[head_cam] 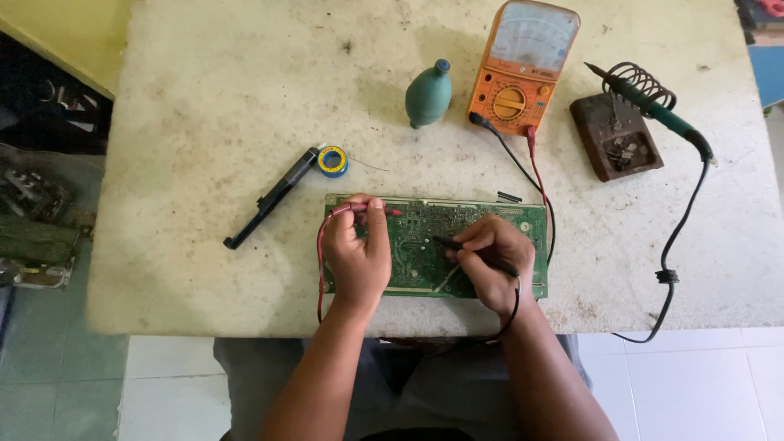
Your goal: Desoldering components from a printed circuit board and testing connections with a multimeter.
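Both hands rest on the green circuit board (433,245) at the desk's (204,122) near edge: left hand (357,255) pinches the red probe (367,210), right hand (490,265) the black probe (457,244). Beyond the board, a brown tray (614,137) holds solder scraps.

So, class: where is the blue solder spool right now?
In the head view, the solder spool lies left of centre on the table, beside the black tool, just above the circuit board.

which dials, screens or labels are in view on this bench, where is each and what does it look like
Analog multimeter: top centre of the table, orange case, pale meter window above a round orange selector knob; red and black leads run from it.
Solder reel: above the green circuit board, small blue ring with yellow centre label.
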